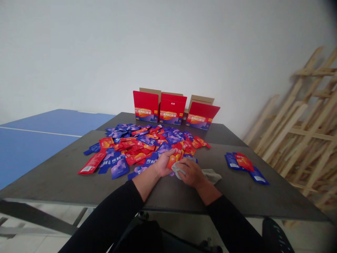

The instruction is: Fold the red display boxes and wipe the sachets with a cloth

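Note:
My left hand (164,164) is closed on a red and orange sachet (176,157), held just above the table at the near edge of the pile. A whitish cloth (212,175) is gripped in my right hand (191,171), which presses it against the sachet's lower right part. The cloth's loose end trails to the right of that hand. Ahead and to the left spreads a heap of red and blue-purple sachets (137,147), overlapping at many angles. A small group with a red sachet (244,161) and blue sachets (259,175) lies apart at the right.
At the back of the grey table (105,188) stand three red cartons, left (146,105), middle (172,109) and right (201,115), with their flaps up. A blue table-tennis table (47,140) adjoins on the left. Wooden pallets (297,130) lean on the wall at right.

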`<action>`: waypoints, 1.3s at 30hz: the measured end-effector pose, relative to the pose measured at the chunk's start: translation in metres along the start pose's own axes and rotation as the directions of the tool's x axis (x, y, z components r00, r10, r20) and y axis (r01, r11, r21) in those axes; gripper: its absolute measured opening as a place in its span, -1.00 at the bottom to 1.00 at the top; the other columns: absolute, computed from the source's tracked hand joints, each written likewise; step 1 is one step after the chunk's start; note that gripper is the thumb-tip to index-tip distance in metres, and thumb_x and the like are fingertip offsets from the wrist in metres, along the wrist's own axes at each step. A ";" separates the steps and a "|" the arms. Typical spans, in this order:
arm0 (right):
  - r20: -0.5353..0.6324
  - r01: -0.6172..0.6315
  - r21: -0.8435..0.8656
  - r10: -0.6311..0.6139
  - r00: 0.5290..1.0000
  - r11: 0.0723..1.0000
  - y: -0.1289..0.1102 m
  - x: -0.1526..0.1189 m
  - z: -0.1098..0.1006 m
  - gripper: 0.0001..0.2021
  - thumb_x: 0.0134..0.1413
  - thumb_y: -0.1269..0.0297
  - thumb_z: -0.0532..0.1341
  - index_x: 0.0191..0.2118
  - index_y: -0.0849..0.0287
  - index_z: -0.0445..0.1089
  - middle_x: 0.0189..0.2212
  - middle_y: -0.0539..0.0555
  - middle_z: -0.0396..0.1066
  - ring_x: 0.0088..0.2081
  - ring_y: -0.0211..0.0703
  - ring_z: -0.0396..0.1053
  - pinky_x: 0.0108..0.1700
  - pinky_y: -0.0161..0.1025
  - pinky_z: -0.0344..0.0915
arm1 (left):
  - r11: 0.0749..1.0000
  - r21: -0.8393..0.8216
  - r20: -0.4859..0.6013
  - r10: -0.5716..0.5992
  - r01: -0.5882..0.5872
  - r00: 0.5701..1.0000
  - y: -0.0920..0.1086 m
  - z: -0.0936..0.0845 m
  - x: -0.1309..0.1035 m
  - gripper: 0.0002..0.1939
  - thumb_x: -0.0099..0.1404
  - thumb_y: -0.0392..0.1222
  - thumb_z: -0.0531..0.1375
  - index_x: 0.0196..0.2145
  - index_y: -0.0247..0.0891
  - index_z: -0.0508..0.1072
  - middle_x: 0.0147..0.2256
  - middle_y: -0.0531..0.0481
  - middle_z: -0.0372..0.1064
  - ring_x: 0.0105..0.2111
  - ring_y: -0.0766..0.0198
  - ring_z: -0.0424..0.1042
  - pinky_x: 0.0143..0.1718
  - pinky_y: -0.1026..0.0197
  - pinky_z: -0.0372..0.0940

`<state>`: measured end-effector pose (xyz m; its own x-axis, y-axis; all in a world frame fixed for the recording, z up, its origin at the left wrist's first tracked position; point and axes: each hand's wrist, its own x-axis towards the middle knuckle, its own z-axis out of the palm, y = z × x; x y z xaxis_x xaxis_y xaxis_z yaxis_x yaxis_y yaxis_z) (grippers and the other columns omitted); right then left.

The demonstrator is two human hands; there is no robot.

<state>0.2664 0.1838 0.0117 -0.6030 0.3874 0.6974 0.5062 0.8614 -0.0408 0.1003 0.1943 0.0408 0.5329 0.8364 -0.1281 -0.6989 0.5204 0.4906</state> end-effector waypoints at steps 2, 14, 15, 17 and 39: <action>-0.021 -0.065 -0.028 0.064 0.998 0.997 0.003 0.000 -0.001 -0.78 0.11 0.36 0.16 -0.11 0.09 0.44 -0.22 0.12 0.41 -0.18 -0.12 0.39 -0.13 -0.15 0.39 | 0.999 0.017 0.029 -0.038 0.037 0.999 -0.003 0.002 -0.002 -0.68 0.34 -0.16 0.09 -0.07 -0.43 0.44 -0.27 -0.24 0.51 -0.28 0.07 0.53 -0.21 0.11 0.37; -0.150 -0.341 -0.135 0.321 0.935 0.930 0.019 -0.002 0.002 -0.77 0.13 0.33 0.13 -0.10 0.17 0.41 -0.20 0.16 0.36 -0.19 -0.08 0.37 -0.16 -0.15 0.39 | 0.987 0.117 -0.016 -0.108 0.110 0.994 -0.007 0.003 -0.007 -0.76 0.33 -0.22 0.13 -0.12 -0.40 0.45 -0.32 -0.20 0.51 -0.32 0.11 0.54 -0.27 0.13 0.40; -0.159 -0.352 -0.138 0.330 0.930 0.926 0.020 -0.002 0.002 -0.77 0.13 0.33 0.13 -0.10 0.17 0.40 -0.20 0.16 0.36 -0.19 -0.08 0.36 -0.15 -0.15 0.39 | 0.984 0.134 -0.020 -0.118 0.120 0.993 -0.007 0.002 -0.006 -0.76 0.32 -0.21 0.13 -0.11 -0.39 0.45 -0.31 -0.20 0.51 -0.32 0.10 0.54 -0.27 0.10 0.41; -0.191 -0.388 -0.139 0.360 0.913 0.911 0.020 -0.002 0.002 -0.77 0.13 0.33 0.12 -0.10 0.17 0.40 -0.20 0.16 0.36 -0.18 -0.07 0.36 -0.15 -0.14 0.39 | 0.974 0.170 -0.032 -0.147 0.150 0.989 -0.005 -0.002 -0.007 -0.75 0.32 -0.19 0.14 -0.09 -0.35 0.44 -0.30 -0.18 0.51 -0.33 0.09 0.53 -0.28 0.05 0.42; -0.369 -0.492 -0.012 0.453 0.811 0.871 0.033 -0.001 -0.003 -0.80 0.17 0.30 0.09 -0.12 0.16 0.36 -0.21 0.18 0.35 -0.13 -0.02 0.32 -0.06 -0.02 0.35 | 0.983 0.039 -0.162 0.184 -0.180 0.969 0.010 0.007 -0.001 -0.87 0.25 -0.43 0.15 -0.23 -0.40 0.42 -0.39 -0.10 0.48 -0.47 0.32 0.49 -0.34 0.30 0.41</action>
<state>0.2860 0.2107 0.0120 -0.0319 0.5834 0.8116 0.7444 0.5557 -0.3702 0.0966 0.1976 0.0515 0.3107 0.9345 -0.1739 -0.7644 0.3544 0.5386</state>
